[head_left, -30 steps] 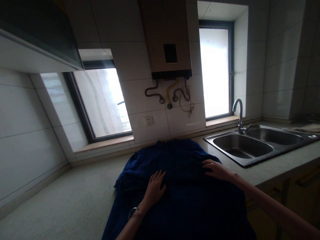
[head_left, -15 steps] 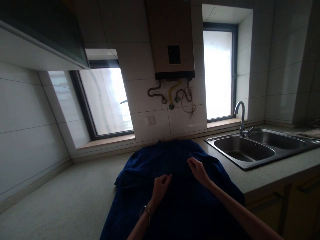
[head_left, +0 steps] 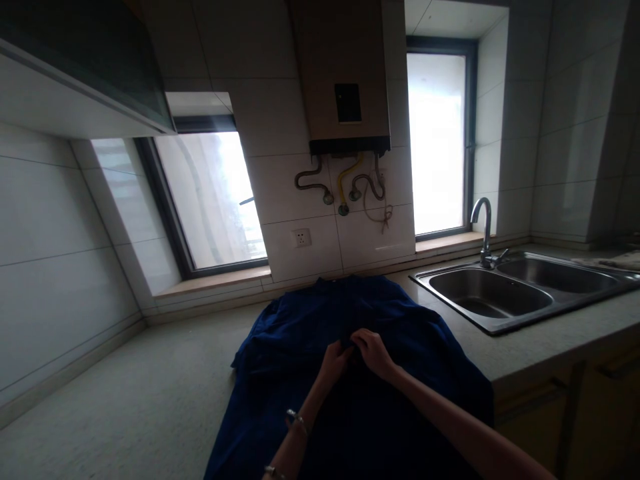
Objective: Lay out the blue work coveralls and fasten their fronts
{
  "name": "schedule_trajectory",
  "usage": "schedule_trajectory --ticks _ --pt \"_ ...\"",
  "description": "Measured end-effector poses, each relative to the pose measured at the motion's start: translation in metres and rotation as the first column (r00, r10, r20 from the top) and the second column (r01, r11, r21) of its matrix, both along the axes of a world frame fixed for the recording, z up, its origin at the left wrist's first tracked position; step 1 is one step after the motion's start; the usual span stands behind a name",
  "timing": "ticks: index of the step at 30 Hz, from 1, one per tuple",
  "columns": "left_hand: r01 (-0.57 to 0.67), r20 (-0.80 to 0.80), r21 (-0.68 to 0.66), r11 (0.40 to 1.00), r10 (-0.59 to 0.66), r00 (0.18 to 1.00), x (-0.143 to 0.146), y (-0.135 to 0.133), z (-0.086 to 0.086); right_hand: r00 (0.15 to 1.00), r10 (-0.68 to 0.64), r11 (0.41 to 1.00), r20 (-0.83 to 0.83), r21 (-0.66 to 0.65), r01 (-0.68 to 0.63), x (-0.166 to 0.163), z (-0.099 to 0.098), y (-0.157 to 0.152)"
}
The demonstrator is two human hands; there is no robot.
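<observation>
Pinching at the middle of a dark blue shirt, with left hand and right hand meeting there, touching each other, fingers curled narrow onto the cloth. Cannot tell whether a button, a placket or only a fold sits between the fingertips; too dark there to say.

Spread flat on the pale speckled table, collar end toward the tiled back wall, lower part hanging over the near edge. Deep navy, matte, soft and thin-looking, rumpled along the left side, smoother across the right. Seems to carry a faint check, hard to confirm in this light.

Risks, judged from this layout:
- Sliding off toward the floor, likely, since much of the cloth already hangs past the edge and nothing else weighs it down.
- Bunching or skewing of the front, probably, from both hands pulling at one spot on loose fabric.
- Wetting of the right side, possibly, with the double steel sink and tap near the right shoulder, though not touching.
- Misjudging small details by feel, given bright windows behind and dim light on the cloth.
</observation>
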State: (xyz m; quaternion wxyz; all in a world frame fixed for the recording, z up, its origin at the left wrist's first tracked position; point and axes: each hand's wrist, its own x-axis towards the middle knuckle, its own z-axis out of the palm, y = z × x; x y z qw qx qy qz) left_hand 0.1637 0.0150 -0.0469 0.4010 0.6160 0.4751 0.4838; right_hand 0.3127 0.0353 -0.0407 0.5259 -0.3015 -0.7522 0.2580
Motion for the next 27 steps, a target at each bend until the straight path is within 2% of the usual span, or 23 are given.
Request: schedule_trajectory --ticks 4,8,20,23,25,27 --pt "0.033 -0.021 0.047 0.998 -0.032 0.999 0.0 -0.001 -0.001 1.0 -0.022 1.0 0.003 -0.016 0.022 0.0 -0.001 -0.001" --pt "0.043 -0.051 0.074 0.996 -0.039 0.998 0.0 -0.004 0.002 0.998 -0.046 0.995 -0.049 -0.094 0.042 -0.001 -0.003 0.003" --pt "0.041 -0.13 0.108 0.993 -0.026 0.991 0.004 -0.013 0.014 0.99 -0.036 0.96 -0.133 -0.278 -0.003 0.0 -0.004 0.007" --pt "0.053 -0.159 0.13 0.99 -0.031 0.987 0.003 -0.015 0.014 0.969 -0.024 0.927 -0.245 -0.369 -0.071 0.001 -0.003 0.009" --pt "0.069 -0.182 0.142 0.988 -0.042 0.982 0.001 -0.015 0.013 0.926 -0.059 0.88 -0.373 -0.457 -0.128 0.002 -0.002 0.011" --pt "0.067 -0.157 0.112 0.991 -0.049 0.986 0.0 -0.014 0.011 0.903 -0.101 0.865 -0.417 -0.485 -0.128 0.002 -0.002 0.013"
